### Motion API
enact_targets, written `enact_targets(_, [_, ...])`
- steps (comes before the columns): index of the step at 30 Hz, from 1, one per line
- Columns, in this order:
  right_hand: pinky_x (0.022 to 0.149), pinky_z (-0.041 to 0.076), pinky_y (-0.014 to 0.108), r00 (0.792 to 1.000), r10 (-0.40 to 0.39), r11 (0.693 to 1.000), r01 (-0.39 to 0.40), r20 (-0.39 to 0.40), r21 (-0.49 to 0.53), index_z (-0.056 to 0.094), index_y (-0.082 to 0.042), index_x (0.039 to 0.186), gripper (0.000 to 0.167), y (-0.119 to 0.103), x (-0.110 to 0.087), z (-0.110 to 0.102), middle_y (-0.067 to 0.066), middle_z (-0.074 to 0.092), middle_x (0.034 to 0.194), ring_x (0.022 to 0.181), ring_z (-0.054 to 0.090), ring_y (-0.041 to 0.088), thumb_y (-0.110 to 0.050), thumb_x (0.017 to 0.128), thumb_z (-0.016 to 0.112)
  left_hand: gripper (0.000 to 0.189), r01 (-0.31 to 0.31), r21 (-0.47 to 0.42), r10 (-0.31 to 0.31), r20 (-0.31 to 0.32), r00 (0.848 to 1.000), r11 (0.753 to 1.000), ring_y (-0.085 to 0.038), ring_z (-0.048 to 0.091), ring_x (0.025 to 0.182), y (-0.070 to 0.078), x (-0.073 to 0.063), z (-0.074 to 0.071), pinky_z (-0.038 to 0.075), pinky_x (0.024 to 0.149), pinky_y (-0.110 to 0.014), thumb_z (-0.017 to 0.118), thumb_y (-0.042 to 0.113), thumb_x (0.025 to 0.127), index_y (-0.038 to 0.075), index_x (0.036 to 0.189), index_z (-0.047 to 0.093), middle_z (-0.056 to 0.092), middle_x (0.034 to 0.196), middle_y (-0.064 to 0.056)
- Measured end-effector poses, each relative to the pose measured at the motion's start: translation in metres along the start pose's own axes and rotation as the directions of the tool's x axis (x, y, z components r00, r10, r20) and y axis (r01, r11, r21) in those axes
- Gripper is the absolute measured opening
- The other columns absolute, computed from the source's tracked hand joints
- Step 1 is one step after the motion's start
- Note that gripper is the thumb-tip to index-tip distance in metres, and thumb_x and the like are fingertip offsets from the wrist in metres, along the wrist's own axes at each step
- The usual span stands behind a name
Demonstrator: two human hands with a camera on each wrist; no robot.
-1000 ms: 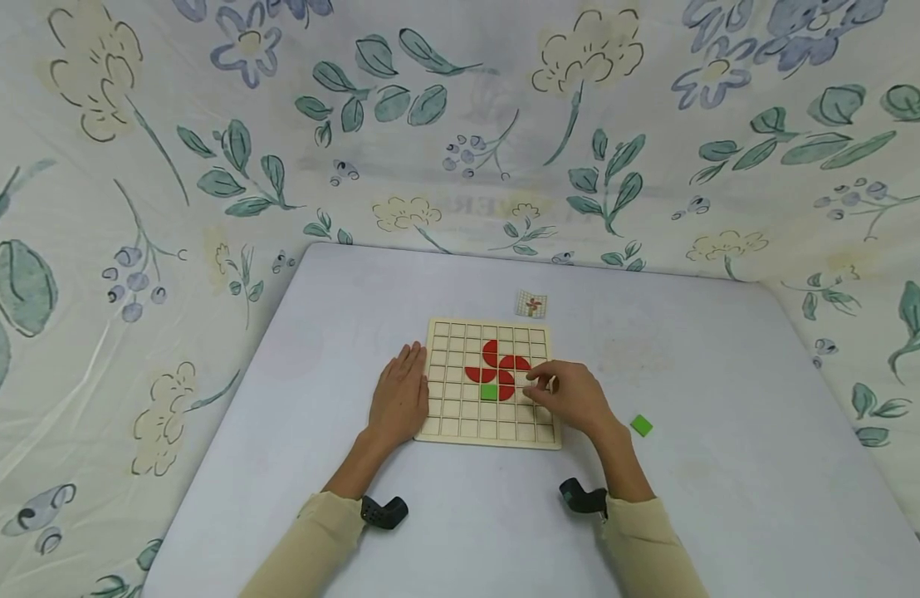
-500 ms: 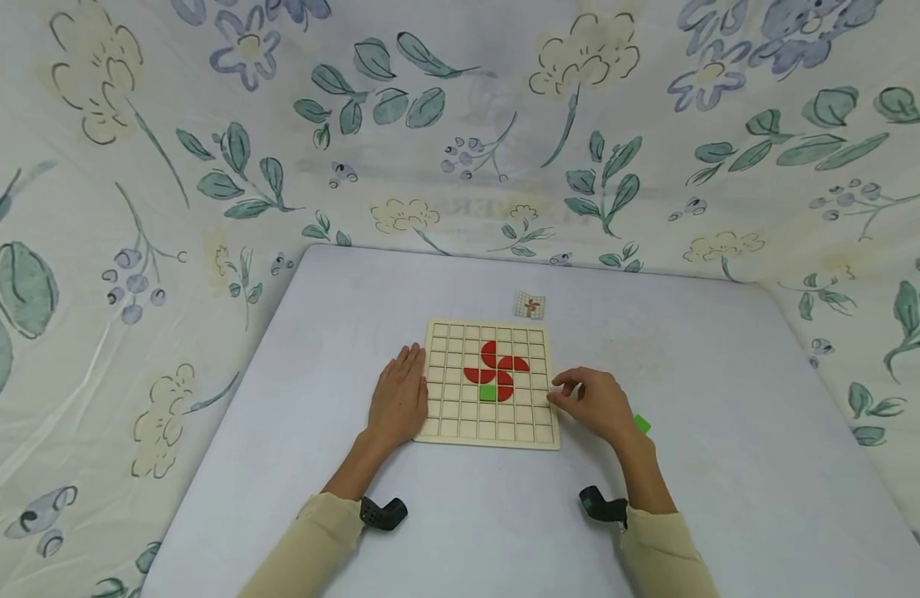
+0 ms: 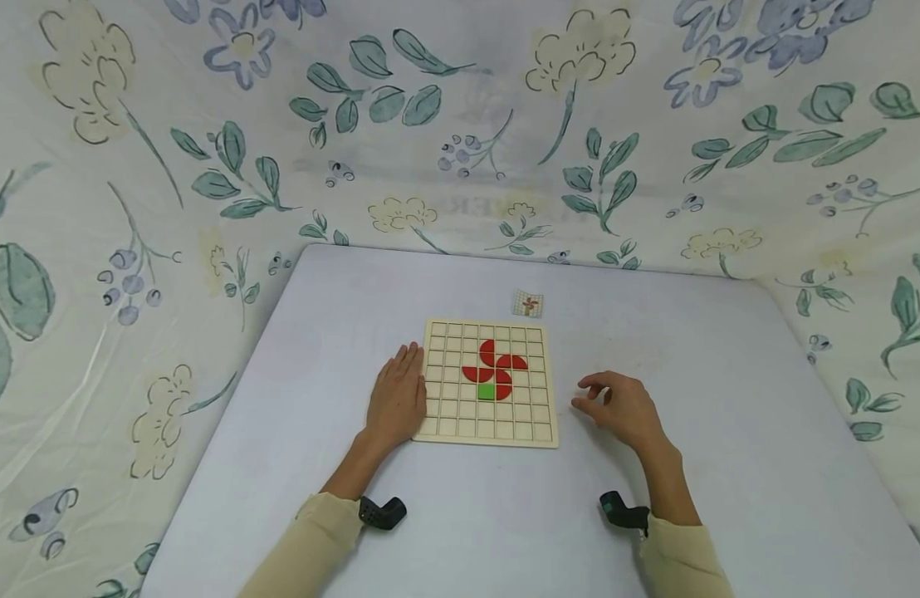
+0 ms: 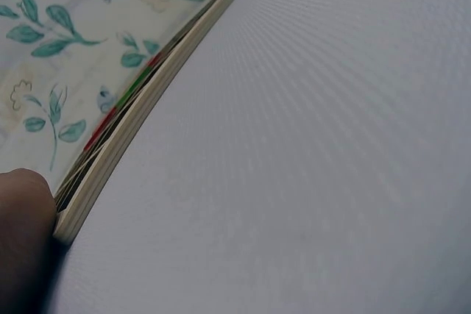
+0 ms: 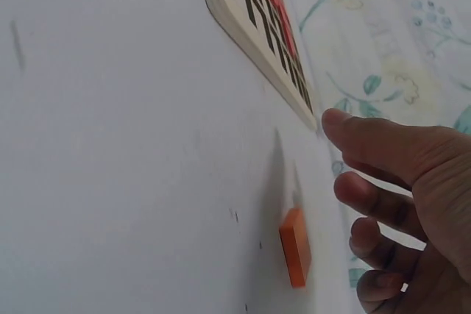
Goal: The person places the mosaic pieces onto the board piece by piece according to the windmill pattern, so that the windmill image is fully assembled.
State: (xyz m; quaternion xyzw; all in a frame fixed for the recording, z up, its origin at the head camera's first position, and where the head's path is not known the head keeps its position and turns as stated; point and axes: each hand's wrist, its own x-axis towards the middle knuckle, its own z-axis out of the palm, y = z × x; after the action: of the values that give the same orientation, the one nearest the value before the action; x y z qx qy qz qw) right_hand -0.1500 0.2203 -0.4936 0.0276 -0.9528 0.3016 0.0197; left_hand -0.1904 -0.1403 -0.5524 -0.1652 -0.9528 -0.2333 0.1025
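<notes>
A wooden grid board [image 3: 445, 415] lies on the table, with several red curved pieces [image 3: 478, 374] in a pinwheel and a green square tile [image 3: 486, 391] below their centre. Along the board's left edge my left hand [image 3: 396, 399] rests with straight fingers. My right hand [image 3: 628, 411] is to the right of the board, thumb and forefinger apart, fingers loosely bent and holding nothing. In the right wrist view an orange block [image 5: 296, 248] lies on the table near those fingers. The head view does not show that block, and the loose green tile seen earlier is hidden there.
A small card [image 3: 528, 304] printed with a red pinwheel on a grid lies behind the board. The white table [image 3: 505, 515] ends at a flower-patterned cloth [image 3: 490, 108] at the back and sides. A black device [image 3: 623, 510] sits at each wrist.
My right hand has moved off the board's right side, rightward and slightly nearer. It now covers the spot where the loose green tile lay. The left hand stays at the board.
</notes>
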Motion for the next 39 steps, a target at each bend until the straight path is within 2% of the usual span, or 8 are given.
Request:
enact_targets(10, [0.054,0.042,0.031,0.996,0.086,0.994,-0.083,0.039,-0.066,0.073,-0.008,0.107,0.035,0.014,-0.007,-0.012,0.0,0.062,0.085,0.072,0.052,0.019,-0.029,0.08,0.082,0.05,0.003,0.001,-0.003,0.0,1.0,1.0,-0.034,0.023,0.145,0.002,0.0,-0.003,0.017,0.117,-0.048,0.041,0.013,0.103,-0.008,0.148,0.034,0.032,0.153,-0.023])
enact_targets(29, [0.056,0.043,0.031,0.99,0.097,0.986,-0.081,0.102,-0.149,0.074,-0.008,0.101,0.034,0.021,-0.016,-0.016,-0.002,0.062,0.081,0.071,0.053,0.017,-0.03,0.076,0.084,0.05,-0.003,-0.005,0.003,-0.018,1.0,1.0,-0.033,0.025,0.145,0.001,0.0,-0.002,0.017,0.117,-0.047,0.042,0.012,0.103,-0.008,0.148,0.035,0.033,0.153,-0.022])
enact_targets(39, [0.056,0.044,0.03,0.994,0.074,0.989,-0.064,0.076,-0.132,0.075,-0.005,0.095,0.026,0.021,-0.015,-0.012,0.0,0.064,0.08,0.07,0.055,0.017,-0.023,0.078,0.083,0.05,-0.015,-0.006,0.015,-0.021,1.0,1.0,-0.034,0.025,0.144,0.0,0.0,-0.001,0.018,0.117,-0.048,0.042,0.013,0.103,-0.008,0.147,0.035,0.034,0.153,-0.022])
